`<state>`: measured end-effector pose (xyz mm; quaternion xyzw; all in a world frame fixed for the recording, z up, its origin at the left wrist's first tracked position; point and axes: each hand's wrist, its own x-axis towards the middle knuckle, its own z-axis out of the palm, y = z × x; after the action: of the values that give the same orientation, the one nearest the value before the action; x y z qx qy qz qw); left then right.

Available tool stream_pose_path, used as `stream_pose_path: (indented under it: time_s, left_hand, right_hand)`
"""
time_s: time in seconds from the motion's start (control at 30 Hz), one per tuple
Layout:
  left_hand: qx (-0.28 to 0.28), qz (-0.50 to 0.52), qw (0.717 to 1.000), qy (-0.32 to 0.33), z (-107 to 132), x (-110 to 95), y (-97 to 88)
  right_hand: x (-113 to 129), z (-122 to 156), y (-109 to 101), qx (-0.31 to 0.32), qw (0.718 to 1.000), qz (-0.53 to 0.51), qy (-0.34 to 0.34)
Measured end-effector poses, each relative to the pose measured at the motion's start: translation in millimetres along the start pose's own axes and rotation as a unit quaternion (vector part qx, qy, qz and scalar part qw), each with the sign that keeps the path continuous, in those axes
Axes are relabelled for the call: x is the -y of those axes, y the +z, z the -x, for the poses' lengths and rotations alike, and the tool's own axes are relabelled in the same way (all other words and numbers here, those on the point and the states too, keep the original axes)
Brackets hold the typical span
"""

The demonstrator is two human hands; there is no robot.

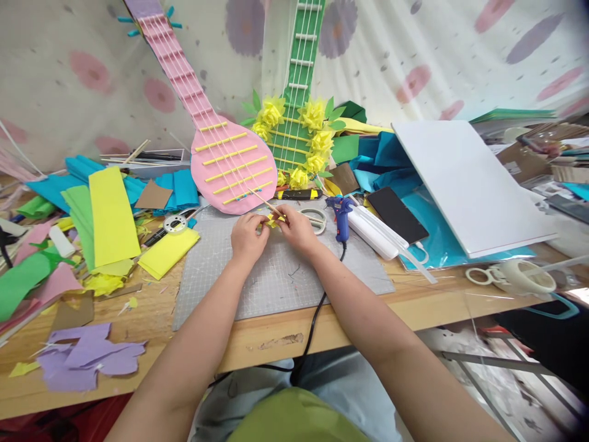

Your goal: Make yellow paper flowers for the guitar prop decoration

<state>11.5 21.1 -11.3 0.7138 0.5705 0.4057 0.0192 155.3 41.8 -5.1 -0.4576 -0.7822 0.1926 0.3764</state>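
Above the grey cutting mat [271,288], my two hands meet with fingertips close together. Between them is a small piece of yellow paper [272,221], partly hidden by the fingers. My left hand [248,237] pinches its left side. A thin wooden stick [263,199] runs up and left from my right hand [295,227], whose fingers are closed round its lower end and the paper. Just beyond lies the round body of a pink paper lute [221,175] with yellow bars and white strings. White-handled scissors [317,220] rest beside my right hand.
A green paper instrument with yellow flowers [299,144] leans behind. Right of the mat's middle are a blue glue gun [341,218], its black cord, a black phone [398,213] and a white board [469,184]. Yellow strips [113,215] and purple scraps [92,356] lie left.
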Motion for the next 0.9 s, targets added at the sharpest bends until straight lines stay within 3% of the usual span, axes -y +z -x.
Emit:
stream_pose_path:
  time_s: [0.27, 0.43, 0.67, 0.9]
  left_hand:
    - [0.027, -0.033, 0.999, -0.008, -0.9, 4.2, -2.4]
    - [0.016, -0.021, 1.000, -0.011, -0.9, 3.4, -2.5]
    - [0.015, -0.027, 0.999, -0.014, -0.2, 2.7, -3.2]
    - [0.044, -0.038, 0.998, -0.007, 0.4, 4.0, -2.4]
  right_hand:
    - [1.0, 0.3, -8.8, 0.062, 0.997, -0.041, 0.002]
    - [4.3, 1.5, -10.8, 0.068, 0.997, -0.030, -0.014]
    - [3.3, -0.3, -8.3, 0.067, 0.996, -0.050, 0.025]
    - [3.7, -0.3, -10.0, 0.098, 0.992, -0.070, 0.025]
